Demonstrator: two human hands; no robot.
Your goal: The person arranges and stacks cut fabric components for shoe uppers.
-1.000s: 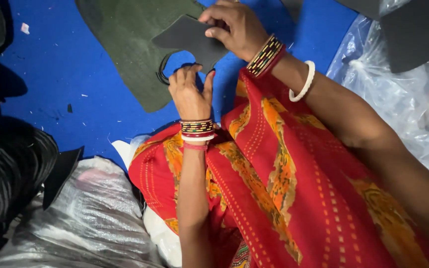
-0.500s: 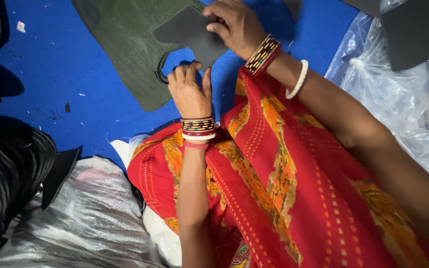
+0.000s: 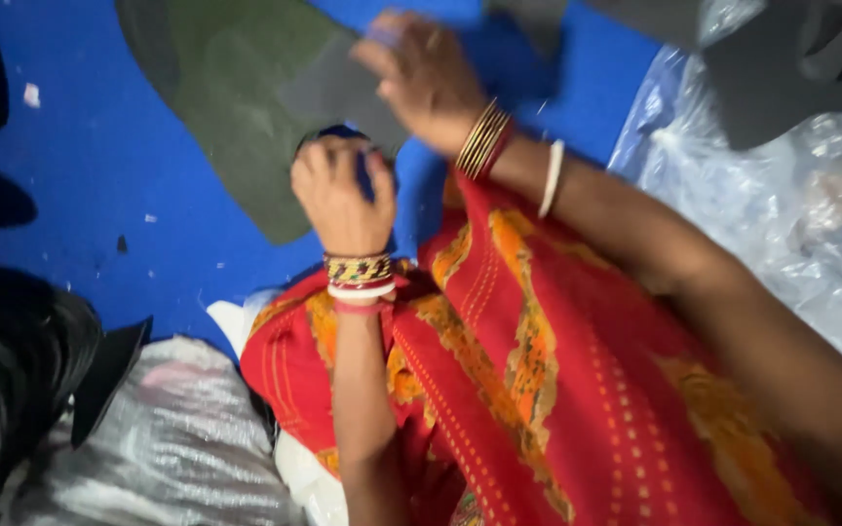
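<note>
A dark green fabric sheet (image 3: pixel 231 107) lies on a blue surface (image 3: pixel 90 195). On it rests a smaller dark grey piece (image 3: pixel 338 93), blurred. My right hand (image 3: pixel 421 73) is over the grey piece's right edge, fingers curled on it. My left hand (image 3: pixel 343 195) is closed just below, around a black looped handle (image 3: pixel 328 134) that looks like scissors; the blades are hidden. Both wrists wear bangles.
A red and orange patterned garment (image 3: pixel 548 390) covers my lap. A crumpled clear plastic bag (image 3: pixel 762 205) lies to the right, with dark cut pieces (image 3: pixel 782 83) on top. Another plastic-wrapped bundle (image 3: pixel 168 448) and black material (image 3: pixel 12 380) sit at the lower left.
Both hands have shifted slightly up and left over the fabric, and the picture is now blurred by motion. My left hand has closed tighter around the black handle.
</note>
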